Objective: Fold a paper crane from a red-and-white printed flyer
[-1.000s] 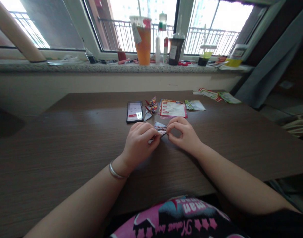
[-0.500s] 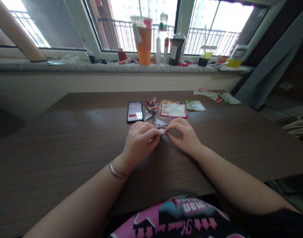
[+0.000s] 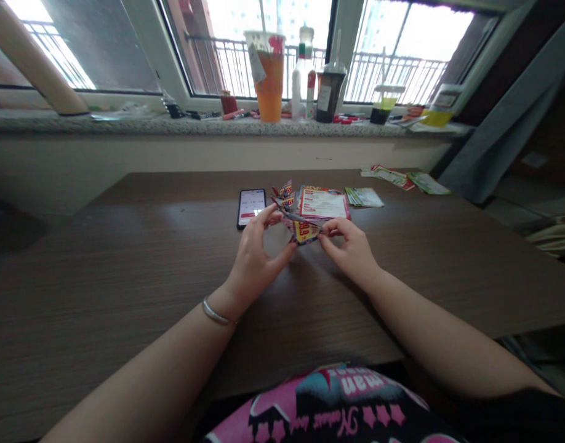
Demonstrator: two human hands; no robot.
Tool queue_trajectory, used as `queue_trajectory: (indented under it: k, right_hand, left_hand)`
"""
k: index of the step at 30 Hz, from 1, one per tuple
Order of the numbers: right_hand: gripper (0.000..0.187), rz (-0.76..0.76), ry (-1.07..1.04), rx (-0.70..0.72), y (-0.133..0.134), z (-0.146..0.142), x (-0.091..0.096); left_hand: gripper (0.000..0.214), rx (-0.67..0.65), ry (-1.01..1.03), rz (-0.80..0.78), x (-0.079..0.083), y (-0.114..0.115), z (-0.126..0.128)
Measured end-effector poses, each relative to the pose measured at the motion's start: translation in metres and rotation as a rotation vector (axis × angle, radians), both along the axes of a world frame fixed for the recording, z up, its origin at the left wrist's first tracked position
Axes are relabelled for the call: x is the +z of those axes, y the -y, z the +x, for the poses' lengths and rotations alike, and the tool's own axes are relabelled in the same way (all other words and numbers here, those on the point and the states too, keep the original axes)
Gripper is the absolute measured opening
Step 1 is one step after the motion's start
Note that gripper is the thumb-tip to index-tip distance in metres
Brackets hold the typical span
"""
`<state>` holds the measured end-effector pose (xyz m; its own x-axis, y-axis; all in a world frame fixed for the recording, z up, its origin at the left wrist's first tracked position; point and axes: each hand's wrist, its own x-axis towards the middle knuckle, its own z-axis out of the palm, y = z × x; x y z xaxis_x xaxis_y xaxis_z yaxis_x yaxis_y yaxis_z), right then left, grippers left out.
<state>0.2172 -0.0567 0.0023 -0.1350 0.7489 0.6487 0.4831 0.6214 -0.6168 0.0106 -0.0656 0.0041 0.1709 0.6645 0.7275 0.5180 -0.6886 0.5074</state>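
Between my hands is a folded piece of printed paper, with yellow and red print facing me. My right hand pinches its right corner between thumb and fingers. My left hand holds the left side, thumb at the lower edge and fingers spread apart at the upper edge. Just beyond lie folded paper pieces in similar colours. A phone with a lit screen lies behind my left hand. Behind my right hand sits a stack of printed sheets with red borders.
Green-and-white leaflets lie right of the stack, and more leaflets are at the table's back right. Cups and bottles line the windowsill, including a tall orange drink. The brown table extends to both sides.
The folded paper has been turned and opened up, so yellow print now shows instead of a pale side. My left fingers have spread from a pinch, and my right hand has moved slightly right.
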Motion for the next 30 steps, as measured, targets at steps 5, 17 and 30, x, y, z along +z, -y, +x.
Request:
queue_trajectory:
  k: [5,17,30]
  right_hand:
    - [0.011,-0.247,-0.22,0.094,-0.007,0.001,-0.006]
    - [0.033,-0.623,-0.475,0.316,-0.015,0.0,-0.009]
    - [0.034,-0.646,-0.457,0.19,-0.02,-0.001,-0.015]
  left_hand:
    - [0.074,-0.014,0.008,-0.209,-0.011,-0.01,-0.004]
    - [0.093,-0.23,0.428,-0.644,-0.011,-0.013,0.001]
    - [0.054,-0.158,0.193,-0.323,-0.018,-0.013,-0.002]
